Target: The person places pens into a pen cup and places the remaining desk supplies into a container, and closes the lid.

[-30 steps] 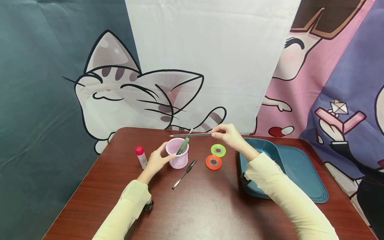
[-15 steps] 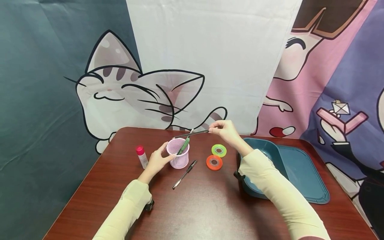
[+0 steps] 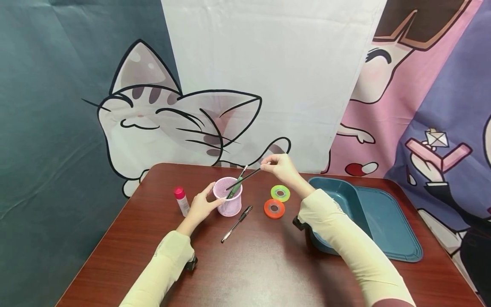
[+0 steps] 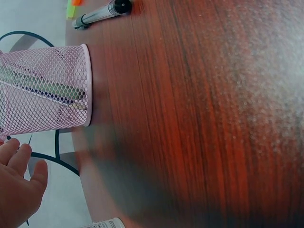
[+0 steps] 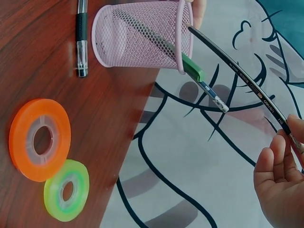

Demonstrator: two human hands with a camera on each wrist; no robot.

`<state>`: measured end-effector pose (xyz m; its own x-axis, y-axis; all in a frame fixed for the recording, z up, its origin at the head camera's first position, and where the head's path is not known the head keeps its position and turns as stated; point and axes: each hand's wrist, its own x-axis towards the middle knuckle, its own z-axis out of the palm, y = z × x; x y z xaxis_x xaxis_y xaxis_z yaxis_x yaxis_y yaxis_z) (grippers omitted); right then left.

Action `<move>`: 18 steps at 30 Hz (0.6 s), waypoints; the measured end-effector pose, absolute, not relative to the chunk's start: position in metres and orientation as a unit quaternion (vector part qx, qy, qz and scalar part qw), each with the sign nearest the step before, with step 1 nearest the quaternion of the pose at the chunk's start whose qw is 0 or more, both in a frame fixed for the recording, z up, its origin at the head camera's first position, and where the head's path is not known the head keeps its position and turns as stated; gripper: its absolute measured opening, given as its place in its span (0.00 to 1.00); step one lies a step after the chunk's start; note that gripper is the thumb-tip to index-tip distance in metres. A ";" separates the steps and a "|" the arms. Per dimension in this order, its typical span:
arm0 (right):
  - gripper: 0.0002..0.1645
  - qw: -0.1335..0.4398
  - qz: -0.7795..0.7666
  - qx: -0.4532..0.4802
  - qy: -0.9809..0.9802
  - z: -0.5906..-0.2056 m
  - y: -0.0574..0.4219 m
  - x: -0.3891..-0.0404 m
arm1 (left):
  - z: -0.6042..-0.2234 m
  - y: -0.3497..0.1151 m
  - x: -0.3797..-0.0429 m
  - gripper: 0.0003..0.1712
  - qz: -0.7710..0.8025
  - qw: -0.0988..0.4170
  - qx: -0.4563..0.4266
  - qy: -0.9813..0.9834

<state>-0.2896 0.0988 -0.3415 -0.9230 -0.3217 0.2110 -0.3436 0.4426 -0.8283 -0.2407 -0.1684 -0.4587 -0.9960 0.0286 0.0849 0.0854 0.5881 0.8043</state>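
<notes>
A pink mesh pen holder (image 3: pixel 230 208) stands upright on the table, with my left hand (image 3: pixel 200 209) gripping its rim from the left. Inside lean a slim green item (image 5: pixel 192 68) and a pencil with a white end (image 5: pixel 214 97). My right hand (image 3: pixel 281 168) pinches a dark pencil (image 5: pixel 237 71) near its upper end, to the right of the holder and above it. That pencil slants down to the left, its lower tip at the holder's mouth. A black-capped clear pen (image 3: pixel 236 224) lies in front of the holder.
A white glue bottle with a red cap (image 3: pixel 181 200) stands left of the holder. Green (image 3: pixel 280 193) and orange (image 3: pixel 274 208) tape rolls lie to the right. Further right are a blue tray (image 3: pixel 345 194) and its flat blue lid (image 3: pixel 391 221). A printed cloth hangs behind the table.
My right hand has moved slightly left, and the pencil has tilted from nearly level to slanting, its tip dropping to the holder's mouth. The left hand keeps its place.
</notes>
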 end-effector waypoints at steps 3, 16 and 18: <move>0.07 0.007 0.487 0.192 -0.852 -0.344 0.095 -0.291 | -0.459 -0.168 -0.241 0.42 -0.451 0.034 -0.032 -0.891; 0.05 0.014 0.435 0.211 -0.875 -0.357 0.084 -0.295 | -0.458 -0.167 -0.240 0.41 -0.453 0.032 -0.024 -0.890; 0.05 0.015 0.430 0.219 -0.876 -0.359 0.083 -0.296 | -0.458 -0.167 -0.240 0.41 -0.454 0.033 -0.023 -0.890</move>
<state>-0.2963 0.0826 -0.3587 -0.9036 -0.3704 0.2150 -0.3968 0.5351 -0.7458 -0.2399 -0.1669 -0.4583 -0.9967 0.0106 0.0799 0.0709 0.5872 0.8063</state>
